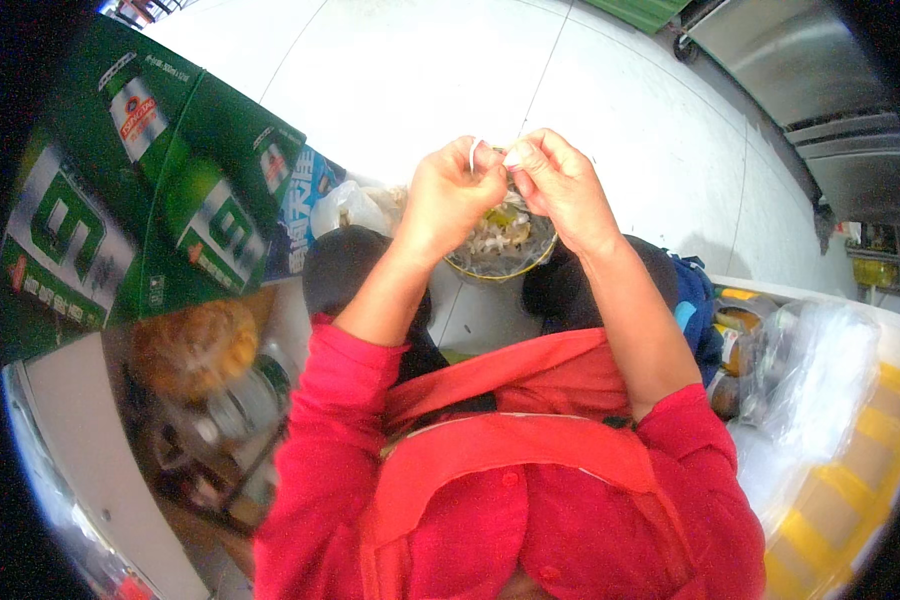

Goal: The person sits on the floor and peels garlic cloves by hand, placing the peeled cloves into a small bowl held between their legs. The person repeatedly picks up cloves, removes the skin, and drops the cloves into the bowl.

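My left hand (450,199) and my right hand (566,191) meet fingertip to fingertip, both pinched. A thin white curved strip (473,155) stands up at the left fingers. Between the fingertips is a small pale piece (499,150), greenish at one end and too small and partly covered to name. Below the hands, between my knees, sits a round bin with a yellow rim (495,277), lined with a clear plastic bag. Whitish and yellow-green scraps (506,231) lie in it, partly hidden by my hands.
Left stand green Tsingtao beer cartons (217,172), with a pale plastic bag (352,206) beside them. Shelves below hold a glass jar (247,401). At right are plastic-wrapped goods (817,382) and a yellow-taped carton (847,495). A steel cabinet (802,67) stands on the tiled floor (420,67).
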{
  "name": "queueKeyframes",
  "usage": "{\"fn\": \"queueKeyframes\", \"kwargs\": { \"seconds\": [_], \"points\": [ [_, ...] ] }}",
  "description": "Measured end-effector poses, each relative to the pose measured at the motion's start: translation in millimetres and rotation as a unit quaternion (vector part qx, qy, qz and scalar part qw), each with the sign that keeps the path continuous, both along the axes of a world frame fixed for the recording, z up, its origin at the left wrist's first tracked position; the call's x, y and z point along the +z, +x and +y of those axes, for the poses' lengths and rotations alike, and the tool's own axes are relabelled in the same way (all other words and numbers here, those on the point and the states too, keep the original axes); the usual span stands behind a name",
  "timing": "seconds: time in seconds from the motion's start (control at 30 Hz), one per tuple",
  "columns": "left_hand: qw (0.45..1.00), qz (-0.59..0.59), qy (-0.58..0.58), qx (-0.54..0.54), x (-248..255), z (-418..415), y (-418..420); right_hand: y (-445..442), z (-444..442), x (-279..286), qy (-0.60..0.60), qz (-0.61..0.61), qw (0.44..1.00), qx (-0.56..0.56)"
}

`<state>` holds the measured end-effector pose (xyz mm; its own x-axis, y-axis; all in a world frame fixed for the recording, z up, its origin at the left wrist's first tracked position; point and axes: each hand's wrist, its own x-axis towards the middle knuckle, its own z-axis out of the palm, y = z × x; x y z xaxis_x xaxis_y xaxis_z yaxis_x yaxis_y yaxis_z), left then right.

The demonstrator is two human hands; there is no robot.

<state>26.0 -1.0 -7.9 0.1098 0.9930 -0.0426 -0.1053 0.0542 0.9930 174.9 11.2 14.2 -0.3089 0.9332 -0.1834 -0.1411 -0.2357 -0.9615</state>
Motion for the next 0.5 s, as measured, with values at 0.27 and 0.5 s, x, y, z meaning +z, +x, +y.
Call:
{"fn": "queueKeyframes", "kwargs": {
  "seconds": [0.27,0.5],
  "points": [
    [0.987,-0.128,-0.095,-0.003,12,1,2,-3,2,-3,0.077,-0.095,0.991,-0.052],
    [0.975,-0.195,-0.101,-0.017,4,6,-6,-11,1,-14,0.251,-0.116,0.960,-0.051]
  ]
}}
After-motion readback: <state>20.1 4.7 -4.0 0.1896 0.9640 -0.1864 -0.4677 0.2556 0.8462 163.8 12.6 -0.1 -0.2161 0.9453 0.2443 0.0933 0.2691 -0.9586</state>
